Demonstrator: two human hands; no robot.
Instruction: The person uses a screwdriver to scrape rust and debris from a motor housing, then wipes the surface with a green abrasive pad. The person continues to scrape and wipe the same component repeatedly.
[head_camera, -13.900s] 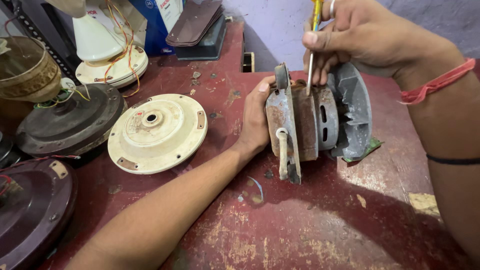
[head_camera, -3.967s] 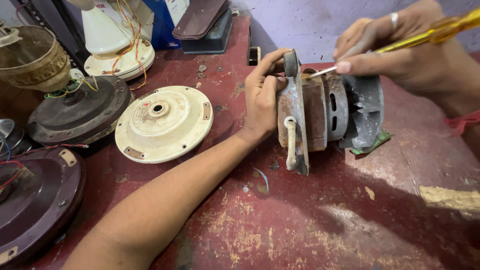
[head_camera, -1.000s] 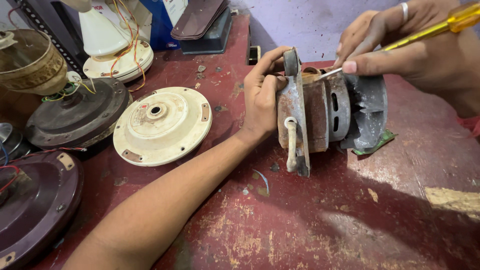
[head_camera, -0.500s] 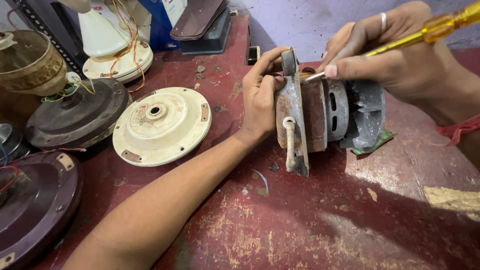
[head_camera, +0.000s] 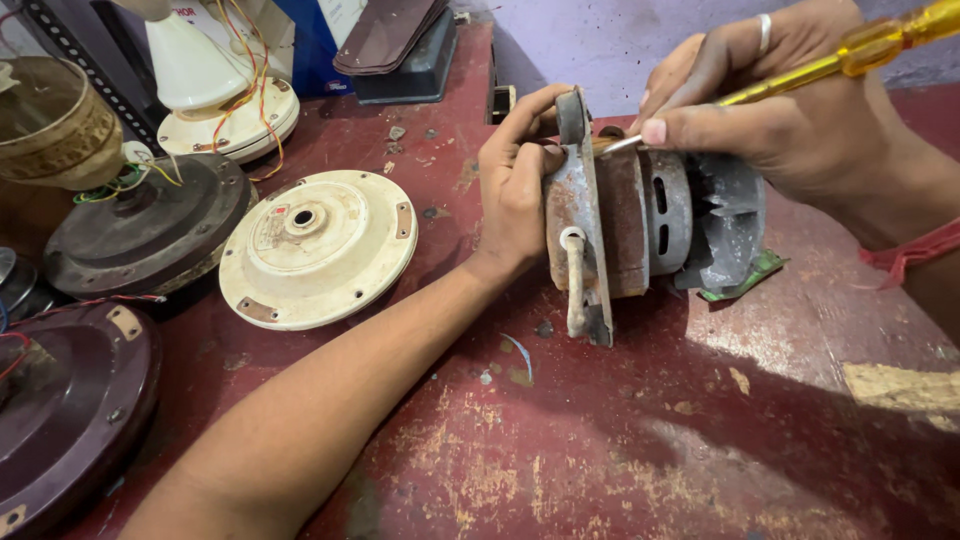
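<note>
On a worn red counter (head_camera: 620, 460), the left hand (head_camera: 515, 195) clasps a rusty motor (head_camera: 640, 220) standing on edge while the right hand (head_camera: 770, 110), fingers pinching a yellow-handled screwdriver (head_camera: 800, 70), works the tip at its top seam; steady bracing seems essential.

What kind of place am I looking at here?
Most likely a fan repair bench. The left hand steadies a rusty motor while the right hand works a screwdriver into it. Fan covers lie about, one cream, one maroon, on a worn red table.
</note>
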